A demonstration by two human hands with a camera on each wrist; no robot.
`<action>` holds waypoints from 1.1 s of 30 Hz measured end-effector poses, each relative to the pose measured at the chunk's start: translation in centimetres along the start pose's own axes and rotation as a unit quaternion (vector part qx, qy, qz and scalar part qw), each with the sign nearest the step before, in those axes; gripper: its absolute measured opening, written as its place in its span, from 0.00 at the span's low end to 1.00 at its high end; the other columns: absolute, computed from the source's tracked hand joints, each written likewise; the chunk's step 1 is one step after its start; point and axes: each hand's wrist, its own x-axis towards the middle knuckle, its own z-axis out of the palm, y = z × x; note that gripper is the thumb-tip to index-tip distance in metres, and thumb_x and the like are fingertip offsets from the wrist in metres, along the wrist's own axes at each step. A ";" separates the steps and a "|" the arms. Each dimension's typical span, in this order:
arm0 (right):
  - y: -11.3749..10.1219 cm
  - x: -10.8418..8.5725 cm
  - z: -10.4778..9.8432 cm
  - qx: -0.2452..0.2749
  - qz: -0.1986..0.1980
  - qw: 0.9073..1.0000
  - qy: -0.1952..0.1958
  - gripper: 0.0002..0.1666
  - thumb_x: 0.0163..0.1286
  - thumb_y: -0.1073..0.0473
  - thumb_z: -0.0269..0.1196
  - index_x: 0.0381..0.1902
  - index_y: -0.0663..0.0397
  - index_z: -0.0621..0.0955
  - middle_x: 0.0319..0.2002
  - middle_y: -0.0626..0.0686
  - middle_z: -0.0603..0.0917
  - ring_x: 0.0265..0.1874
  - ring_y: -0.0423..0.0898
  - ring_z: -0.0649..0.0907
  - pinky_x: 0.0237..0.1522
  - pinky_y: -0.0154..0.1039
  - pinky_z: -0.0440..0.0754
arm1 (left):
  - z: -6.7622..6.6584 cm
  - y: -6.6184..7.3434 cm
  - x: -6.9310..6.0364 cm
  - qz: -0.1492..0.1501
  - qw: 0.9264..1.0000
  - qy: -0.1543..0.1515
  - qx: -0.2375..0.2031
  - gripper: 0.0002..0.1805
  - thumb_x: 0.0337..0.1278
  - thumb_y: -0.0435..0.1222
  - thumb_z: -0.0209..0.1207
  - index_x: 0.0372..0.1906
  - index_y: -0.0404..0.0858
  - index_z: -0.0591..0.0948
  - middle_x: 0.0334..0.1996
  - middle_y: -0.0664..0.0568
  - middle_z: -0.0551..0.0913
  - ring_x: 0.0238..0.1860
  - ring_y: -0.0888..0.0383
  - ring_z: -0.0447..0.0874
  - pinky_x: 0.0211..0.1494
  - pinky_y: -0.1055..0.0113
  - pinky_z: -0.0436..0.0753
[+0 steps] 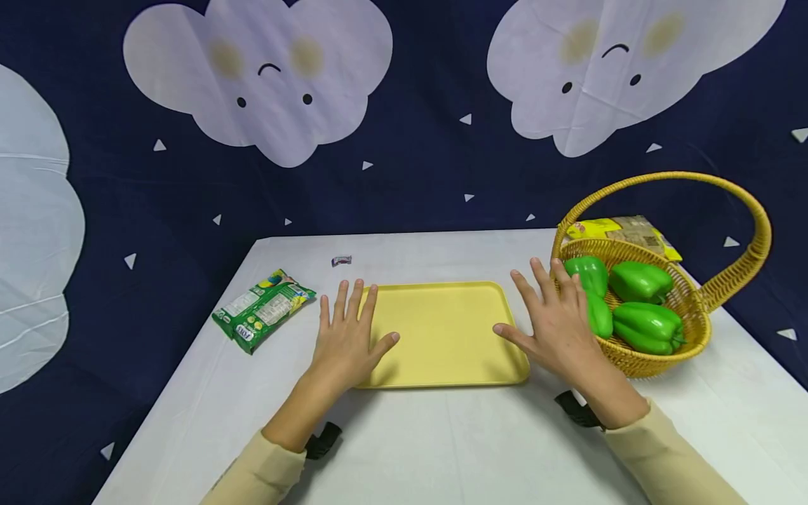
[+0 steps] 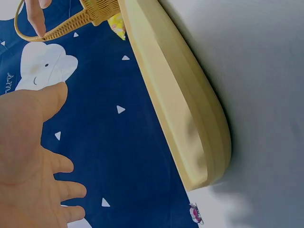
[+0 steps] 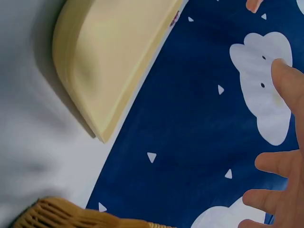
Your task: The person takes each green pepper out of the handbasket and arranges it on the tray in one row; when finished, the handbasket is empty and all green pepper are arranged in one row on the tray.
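Note:
A yellow tray [image 1: 442,337] lies on the white table between my two hands. My left hand [image 1: 346,347] hovers over its left edge, fingers spread and straight, holding nothing. Over on the other side my right hand [image 1: 555,326] is spread the same way, between the tray and a wicker basket [image 1: 701,322], and it too holds nothing. Several green bell peppers [image 1: 647,326] lie in the basket, partly hidden by my right fingers. In the left wrist view the tray [image 2: 190,104] is seen from its side, with the left hand [image 2: 23,156] apart from it.
Left of the tray lies a green snack packet [image 1: 264,310]. A small wrapped candy [image 1: 341,260] sits near the table's back edge. Behind the basket is a yellow and brown packet [image 1: 631,233]. The basket's tall handle [image 1: 669,175] arches upward. A dark cloud-patterned cloth [image 1: 429,182] hangs behind.

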 end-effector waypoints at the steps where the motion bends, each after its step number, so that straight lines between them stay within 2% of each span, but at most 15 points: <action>1: 0.1 0.0 -0.1 0.004 0.003 1.000 0.000 0.54 0.54 0.34 0.65 0.72 0.48 0.59 0.74 0.60 0.51 0.74 0.62 0.46 0.67 0.71 0.48 | 0.0 -0.1 0.0 0.001 1.000 0.001 0.000 0.47 0.60 0.65 0.43 0.76 0.44 0.45 0.76 0.43 0.43 0.77 0.45 0.29 0.76 0.40 0.35; 5: 0.7 -0.1 -0.6 0.016 0.000 1.000 0.017 0.51 0.56 0.36 0.65 0.71 0.50 0.61 0.74 0.61 0.53 0.73 0.63 0.49 0.67 0.71 0.49 | -0.3 -0.3 -0.2 0.001 1.000 0.001 -0.010 0.47 0.60 0.64 0.43 0.75 0.44 0.46 0.76 0.43 0.44 0.77 0.44 0.30 0.76 0.40 0.34; 10: 1.4 -0.1 -0.9 0.019 -0.019 0.998 0.062 0.47 0.57 0.35 0.63 0.68 0.54 0.65 0.72 0.62 0.58 0.70 0.64 0.56 0.69 0.68 0.50 | -0.6 -0.4 -0.5 0.000 1.000 0.005 -0.023 0.46 0.60 0.63 0.46 0.75 0.43 0.47 0.76 0.42 0.45 0.77 0.44 0.30 0.76 0.40 0.33; 15: 2.1 -0.2 -1.3 0.021 -0.022 0.995 0.096 0.46 0.57 0.35 0.63 0.66 0.55 0.68 0.69 0.63 0.64 0.68 0.64 0.60 0.66 0.68 0.55 | -0.5 -0.7 -0.8 0.000 1.000 0.011 -0.030 0.46 0.61 0.62 0.46 0.75 0.42 0.49 0.76 0.42 0.46 0.77 0.44 0.32 0.76 0.40 0.33; 22: 3.0 -0.3 -1.8 0.036 -0.011 0.992 0.119 0.43 0.55 0.41 0.68 0.63 0.57 0.70 0.65 0.64 0.68 0.65 0.65 0.63 0.62 0.65 0.59 | -0.5 -1.2 -1.2 0.003 0.999 0.021 -0.046 0.44 0.61 0.61 0.47 0.74 0.41 0.51 0.75 0.41 0.48 0.77 0.42 0.34 0.76 0.40 0.33; 26: 3.5 -0.4 -2.0 0.044 -0.008 0.989 0.139 0.41 0.52 0.47 0.70 0.60 0.60 0.72 0.62 0.65 0.71 0.60 0.66 0.66 0.56 0.62 0.63 | -0.5 -1.4 -1.4 0.003 0.998 0.018 -0.065 0.44 0.61 0.61 0.47 0.74 0.41 0.52 0.75 0.40 0.49 0.76 0.42 0.35 0.76 0.40 0.33; 33: 4.4 -0.7 -2.3 0.052 -0.001 0.987 0.151 0.38 0.53 0.49 0.70 0.59 0.61 0.73 0.59 0.66 0.72 0.56 0.66 0.68 0.53 0.62 0.63 | -0.6 -1.8 -1.8 -0.001 0.996 0.015 -0.085 0.43 0.62 0.59 0.49 0.74 0.40 0.53 0.74 0.39 0.51 0.76 0.41 0.39 0.75 0.38 0.40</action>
